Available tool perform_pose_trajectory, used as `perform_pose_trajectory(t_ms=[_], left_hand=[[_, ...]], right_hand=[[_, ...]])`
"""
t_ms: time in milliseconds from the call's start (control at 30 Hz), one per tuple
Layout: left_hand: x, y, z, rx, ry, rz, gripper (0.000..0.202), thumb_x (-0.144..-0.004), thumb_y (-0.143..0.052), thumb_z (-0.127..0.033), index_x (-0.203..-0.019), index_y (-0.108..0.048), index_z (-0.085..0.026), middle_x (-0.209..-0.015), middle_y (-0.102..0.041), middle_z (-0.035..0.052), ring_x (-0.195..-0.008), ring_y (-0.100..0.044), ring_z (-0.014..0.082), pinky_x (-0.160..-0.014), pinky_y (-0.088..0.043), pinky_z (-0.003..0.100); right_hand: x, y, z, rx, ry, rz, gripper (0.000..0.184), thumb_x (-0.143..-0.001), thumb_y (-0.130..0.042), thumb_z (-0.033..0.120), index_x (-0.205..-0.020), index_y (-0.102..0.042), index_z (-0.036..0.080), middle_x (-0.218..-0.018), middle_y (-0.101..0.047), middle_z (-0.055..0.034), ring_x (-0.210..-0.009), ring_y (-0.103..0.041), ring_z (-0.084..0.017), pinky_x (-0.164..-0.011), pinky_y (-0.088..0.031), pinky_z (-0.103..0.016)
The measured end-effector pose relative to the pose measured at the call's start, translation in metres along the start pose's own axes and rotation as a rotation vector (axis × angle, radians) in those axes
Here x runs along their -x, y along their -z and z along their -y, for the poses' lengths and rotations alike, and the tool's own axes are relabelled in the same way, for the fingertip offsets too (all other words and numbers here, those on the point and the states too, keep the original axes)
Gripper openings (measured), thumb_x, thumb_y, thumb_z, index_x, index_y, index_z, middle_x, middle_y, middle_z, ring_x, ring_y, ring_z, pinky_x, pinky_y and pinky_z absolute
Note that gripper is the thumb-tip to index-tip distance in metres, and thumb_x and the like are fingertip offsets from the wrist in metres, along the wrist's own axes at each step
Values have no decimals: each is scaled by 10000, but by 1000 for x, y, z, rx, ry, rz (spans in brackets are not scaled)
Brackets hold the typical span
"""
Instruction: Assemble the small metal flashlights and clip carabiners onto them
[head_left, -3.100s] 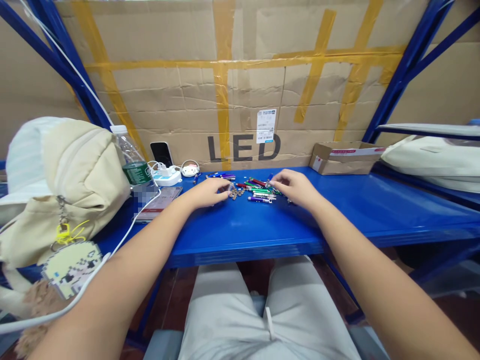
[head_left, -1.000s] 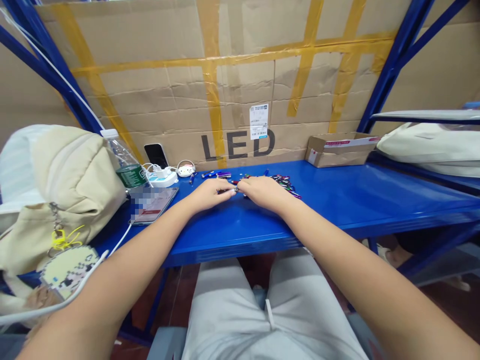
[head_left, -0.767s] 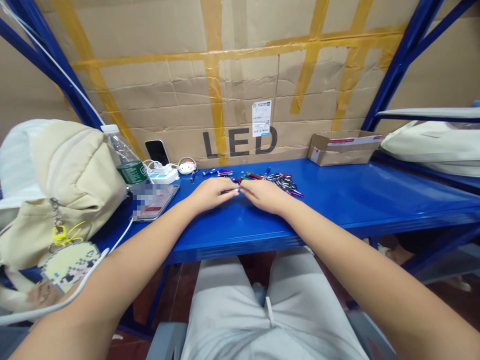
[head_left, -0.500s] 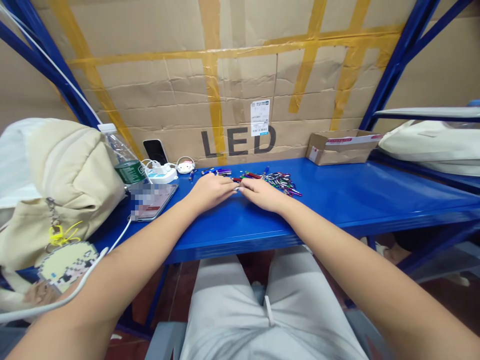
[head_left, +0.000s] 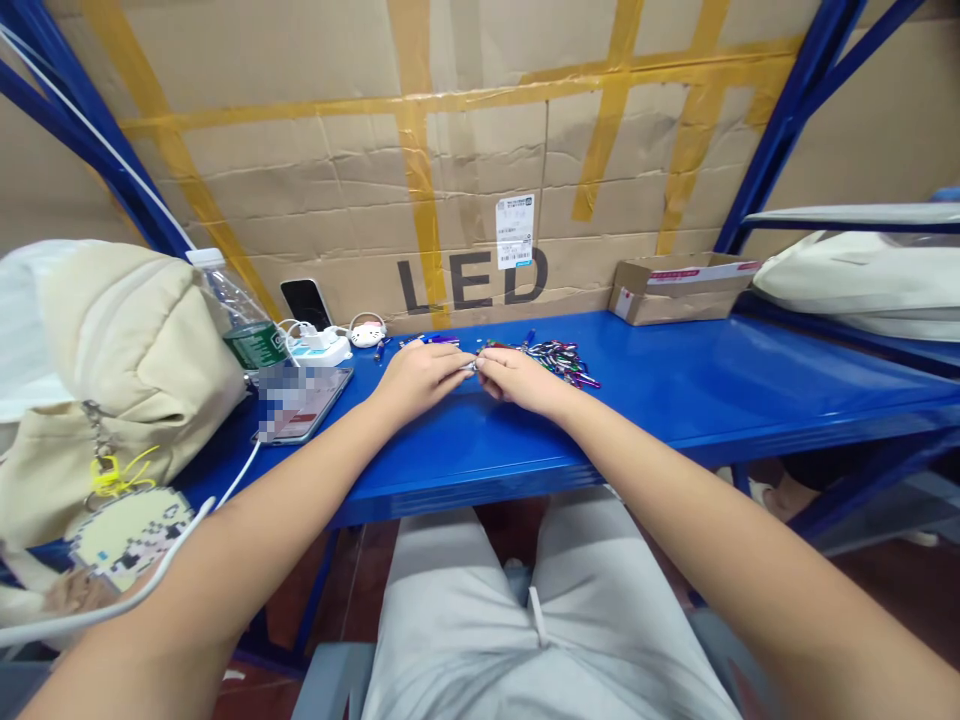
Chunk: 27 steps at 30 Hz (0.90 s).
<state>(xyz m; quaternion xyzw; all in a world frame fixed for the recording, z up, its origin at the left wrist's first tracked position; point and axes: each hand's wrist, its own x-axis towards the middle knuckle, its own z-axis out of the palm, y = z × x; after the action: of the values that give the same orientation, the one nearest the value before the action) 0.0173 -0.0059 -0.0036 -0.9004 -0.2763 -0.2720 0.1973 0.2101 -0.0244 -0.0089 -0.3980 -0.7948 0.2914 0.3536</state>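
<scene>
My left hand [head_left: 421,378] and my right hand [head_left: 519,378] meet over the blue table, fingertips closed toward each other. Between them a small silvery piece [head_left: 472,366] shows, mostly covered by the fingers, so its kind cannot be made out. Just beyond and right of my right hand lies a pile of small shiny metallic pieces [head_left: 561,358] in green, red, purple and silver. Several blue and purple slim tube-like pieces [head_left: 436,340] lie behind my left hand. One more small dark blue piece [head_left: 379,350] rests apart, to the left.
Left on the blue table [head_left: 675,380] are a phone [head_left: 322,400], a bottle [head_left: 253,335], a white power strip [head_left: 321,350], a cat-faced white item [head_left: 367,331] and a beige bag [head_left: 150,340]. A cardboard box [head_left: 679,290] stands at the back right.
My hands stay together, with the right fingers curled in more and raised slightly around the small silvery piece. The whole view has shifted slightly.
</scene>
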Motion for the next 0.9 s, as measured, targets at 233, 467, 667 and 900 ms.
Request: perform_pose_trajectory(t_ms=[233,467,667,900], left_hand=[[-4,-2,6,228,-15,130,286,-936,-457,-322,-1000,-700,-186,-962,-715,66,-882,-644,177,-810,-465,290],[0,3,10,401,-56,233,297,-932,-473,-372,-998,-709,-204,-960,-722,63,-862,-654,168,-799,-476,270],[2,1,9,363,-103,215,294,-945,-455,-346,-1031,-692,-194,-993,-720,73,-896,-658,160,-815,-465,268],[-1,3,-5,-43,-28,30,323,-962,-413,-357,-1018,-688,-198,-1012,-719,87,-936,-652,193,-745,-393,325]], right_hand=[[4,3,-4,643,141,-30,300,-969,-321,331,-846,-550,182,-893,-661,-80,-774,-587,-186,-662,-373,-276],[8,4,-2,919,259,116,290,-973,-350,303,-999,-607,173,-951,-696,-122,-850,-641,-236,-672,-376,-289],[7,0,-6,668,224,103,333,-981,-322,323,-913,-615,179,-922,-688,-96,-813,-615,-204,-714,-389,-291],[3,0,-4,113,73,33,420,-983,-262,329,-608,-405,207,-579,-489,22,-590,-484,-126,-649,-394,-252]])
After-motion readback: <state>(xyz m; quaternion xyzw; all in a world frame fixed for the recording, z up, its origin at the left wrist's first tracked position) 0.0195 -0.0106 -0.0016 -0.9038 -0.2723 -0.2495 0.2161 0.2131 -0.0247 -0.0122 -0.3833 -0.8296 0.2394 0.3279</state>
